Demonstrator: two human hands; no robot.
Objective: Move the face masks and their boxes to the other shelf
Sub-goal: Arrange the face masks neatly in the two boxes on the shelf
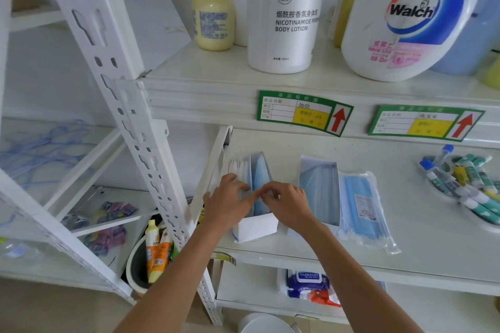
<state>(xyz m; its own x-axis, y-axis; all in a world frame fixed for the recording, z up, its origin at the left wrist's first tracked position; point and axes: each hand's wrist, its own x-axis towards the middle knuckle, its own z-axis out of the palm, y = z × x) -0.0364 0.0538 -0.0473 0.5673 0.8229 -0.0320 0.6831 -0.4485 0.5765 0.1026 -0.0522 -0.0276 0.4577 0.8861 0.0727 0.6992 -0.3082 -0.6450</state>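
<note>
Bright, even, soft-shadowed light; wide-angle bending at edges, left side blurred.

- two hands in there, left hand (226, 199) and right hand (286, 204)
- two open mask boxes: left box (255, 227), right box (320, 186)
- one sealed bag of masks (362, 203)
- two green price tags (303, 112) (424, 123)
- one lotion bottle (284, 16), one Walch jug (403, 19), one yellow spray bottle (213, 19)
- toothpaste pile (465, 184), too jumbled to count
</note>
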